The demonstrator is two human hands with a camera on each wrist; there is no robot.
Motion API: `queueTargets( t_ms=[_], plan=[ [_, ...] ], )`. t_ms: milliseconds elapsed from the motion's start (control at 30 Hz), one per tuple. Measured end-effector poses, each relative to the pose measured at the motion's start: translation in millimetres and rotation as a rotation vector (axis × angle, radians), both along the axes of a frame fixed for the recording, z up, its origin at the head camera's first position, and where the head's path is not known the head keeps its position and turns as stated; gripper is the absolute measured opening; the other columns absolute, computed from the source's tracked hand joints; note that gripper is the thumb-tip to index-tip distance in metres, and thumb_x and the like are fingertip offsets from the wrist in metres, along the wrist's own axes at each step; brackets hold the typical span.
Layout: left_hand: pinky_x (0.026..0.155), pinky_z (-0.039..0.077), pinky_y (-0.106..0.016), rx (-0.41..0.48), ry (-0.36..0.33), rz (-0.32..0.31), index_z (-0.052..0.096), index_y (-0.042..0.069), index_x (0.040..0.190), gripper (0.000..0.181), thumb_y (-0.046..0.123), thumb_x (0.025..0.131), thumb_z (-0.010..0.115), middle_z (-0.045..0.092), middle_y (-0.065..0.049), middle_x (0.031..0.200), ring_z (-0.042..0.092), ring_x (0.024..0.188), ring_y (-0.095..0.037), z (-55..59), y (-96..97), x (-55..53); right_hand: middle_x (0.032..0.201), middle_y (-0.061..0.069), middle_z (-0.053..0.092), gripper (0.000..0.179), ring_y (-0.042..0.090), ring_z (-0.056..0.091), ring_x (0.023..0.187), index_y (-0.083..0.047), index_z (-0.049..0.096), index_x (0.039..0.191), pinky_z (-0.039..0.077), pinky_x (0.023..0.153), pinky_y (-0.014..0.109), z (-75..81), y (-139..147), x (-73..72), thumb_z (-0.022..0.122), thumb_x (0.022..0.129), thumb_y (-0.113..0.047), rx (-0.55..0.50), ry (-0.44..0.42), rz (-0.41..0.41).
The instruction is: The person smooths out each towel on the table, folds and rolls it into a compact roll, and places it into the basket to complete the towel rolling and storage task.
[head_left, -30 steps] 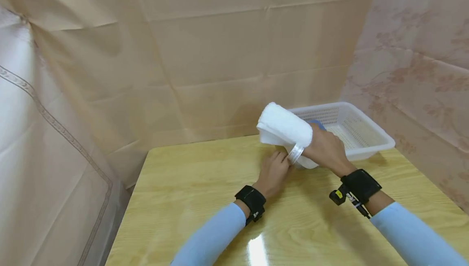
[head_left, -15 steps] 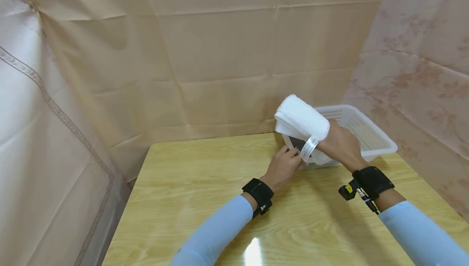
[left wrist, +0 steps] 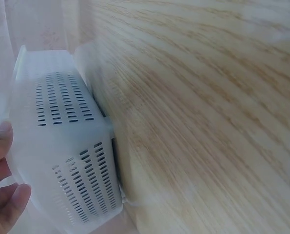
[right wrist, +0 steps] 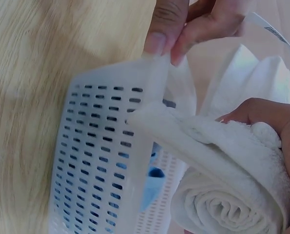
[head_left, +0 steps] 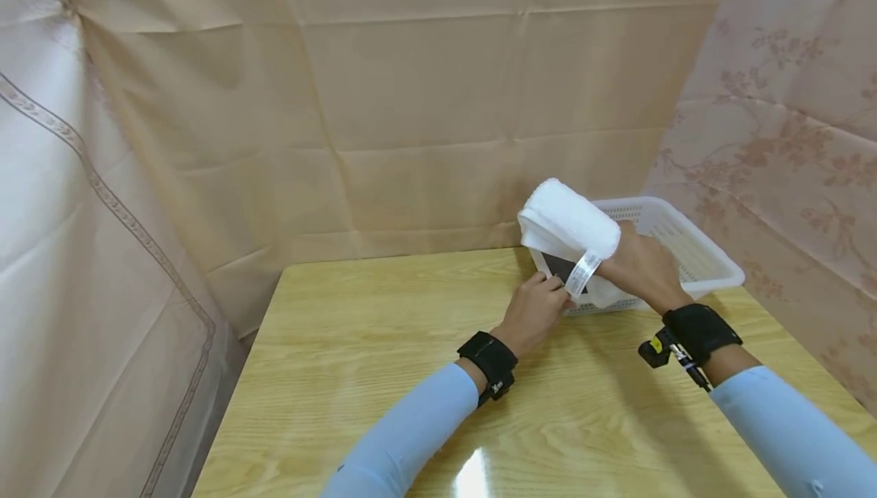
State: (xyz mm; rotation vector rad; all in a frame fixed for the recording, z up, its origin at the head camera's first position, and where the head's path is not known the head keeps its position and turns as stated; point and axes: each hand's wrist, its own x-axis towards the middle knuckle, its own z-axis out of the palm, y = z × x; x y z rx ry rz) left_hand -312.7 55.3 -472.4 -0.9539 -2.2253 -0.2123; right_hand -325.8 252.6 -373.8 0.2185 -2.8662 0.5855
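Observation:
A rolled white towel [head_left: 569, 220] is gripped in my right hand [head_left: 644, 266], over the near left part of a white perforated plastic basket [head_left: 712, 285]. From the towel hangs a white label [head_left: 582, 273]. My left hand [head_left: 533, 311] pinches the basket's rim at the near left corner, and the right wrist view shows its thumb [right wrist: 157, 44] against the rim. Inside the basket lies something blue [right wrist: 152, 190], partly hidden by the towel and basket wall. A dark flat thing [head_left: 560, 266] shows under the towel; its kind cannot be made out.
The basket stands at the back right of a wooden table [head_left: 370, 353]. A beige cloth [head_left: 425, 102] hangs behind the table, and a flowered cloth [head_left: 802, 140] borders the right side. Another pale curtain [head_left: 82, 292] hangs at the left.
Both hands and the towel have shifted right in the head view, which itself has turned slightly. The dark thing has come into sight, while the blue one is now covered there.

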Motion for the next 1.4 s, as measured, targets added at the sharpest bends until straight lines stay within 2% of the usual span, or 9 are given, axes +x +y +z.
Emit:
queueTargets(
  t_ms=[233, 533, 700, 767, 867, 1000, 1100, 1400],
  plan=[
    [0.066, 0.044, -0.018, -0.004, 0.024, 0.034, 0.08, 0.017, 0.093, 0.018, 0.036, 0.093, 0.077, 0.069, 0.006, 0.088, 0.053, 0.073, -0.01, 0.0, 5.1, 0.6, 0.099, 0.026, 0.063, 0.075, 0.04, 0.065, 0.072, 0.004, 0.054, 0.119, 0.047, 0.05, 0.048, 4.8, 5.4, -5.8, 0.071, 0.085, -0.061, 0.042, 0.004, -0.01],
    [0.068, 0.045, -0.018, -0.019, 0.031, 0.042, 0.08, 0.019, 0.097, 0.019, 0.037, 0.096, 0.073, 0.068, 0.007, 0.089, 0.054, 0.075, -0.009, 1.2, 15.4, 5.5, 0.105, 0.026, 0.065, 0.079, 0.038, 0.064, 0.071, 0.001, 0.055, 0.121, 0.044, 0.049, 0.042, 6.8, 21.9, -10.8, 0.072, 0.083, -0.066, 0.049, -0.054, -0.01],
    [0.069, 0.045, -0.018, -0.005, 0.042, 0.039, 0.079, 0.02, 0.091, 0.024, 0.037, 0.101, 0.066, 0.068, 0.007, 0.087, 0.054, 0.074, -0.01, 0.5, 17.5, 6.6, 0.107, 0.03, 0.063, 0.092, 0.04, 0.064, 0.076, 0.004, 0.043, 0.139, 0.045, 0.051, 0.042, 8.2, 28.1, -10.3, 0.073, 0.083, -0.062, 0.023, -0.069, -0.033],
    [0.069, 0.045, -0.018, 0.0, 0.038, 0.034, 0.079, 0.02, 0.09, 0.026, 0.037, 0.103, 0.064, 0.068, 0.007, 0.087, 0.053, 0.074, -0.01, 0.4, 18.1, 6.8, 0.11, 0.032, 0.062, 0.098, 0.04, 0.064, 0.077, 0.004, 0.035, 0.147, 0.045, 0.052, 0.042, 8.3, 30.8, -10.2, 0.073, 0.084, -0.06, 0.016, -0.074, -0.04],
    [0.068, 0.045, -0.018, 0.008, 0.025, 0.027, 0.079, 0.02, 0.091, 0.027, 0.037, 0.103, 0.063, 0.068, 0.006, 0.088, 0.052, 0.074, -0.01, 0.0, 19.3, 6.6, 0.117, 0.031, 0.061, 0.1, 0.039, 0.064, 0.079, 0.0, 0.031, 0.153, 0.045, 0.053, 0.042, 8.5, 35.0, -11.8, 0.071, 0.085, -0.062, 0.01, -0.081, -0.042],
    [0.068, 0.045, -0.018, 0.008, 0.024, 0.032, 0.079, 0.019, 0.091, 0.027, 0.037, 0.103, 0.063, 0.067, 0.007, 0.088, 0.052, 0.074, -0.009, 0.2, 20.5, 6.4, 0.124, 0.025, 0.059, 0.096, 0.04, 0.064, 0.083, -0.004, 0.036, 0.152, 0.046, 0.055, 0.044, 9.9, 40.9, -15.7, 0.069, 0.086, -0.065, -0.009, -0.077, -0.043],
    [0.068, 0.045, -0.017, 0.004, 0.029, 0.037, 0.079, 0.02, 0.09, 0.028, 0.037, 0.104, 0.062, 0.067, 0.007, 0.087, 0.052, 0.074, -0.009, -0.3, 20.9, 6.9, 0.122, 0.023, 0.058, 0.091, 0.04, 0.064, 0.082, -0.004, 0.039, 0.149, 0.046, 0.054, 0.045, 11.1, 45.1, -18.0, 0.069, 0.087, -0.062, -0.019, -0.068, -0.048],
    [0.072, 0.045, -0.019, 0.011, 0.03, 0.026, 0.078, 0.021, 0.091, 0.024, 0.034, 0.104, 0.063, 0.066, 0.008, 0.087, 0.054, 0.076, -0.009, -1.4, 21.2, 10.2, 0.118, 0.025, 0.057, 0.092, 0.042, 0.063, 0.08, -0.001, 0.037, 0.148, 0.046, 0.055, 0.047, 11.0, 52.3, -17.6, 0.069, 0.087, -0.062, -0.023, -0.048, -0.078]
  ],
)
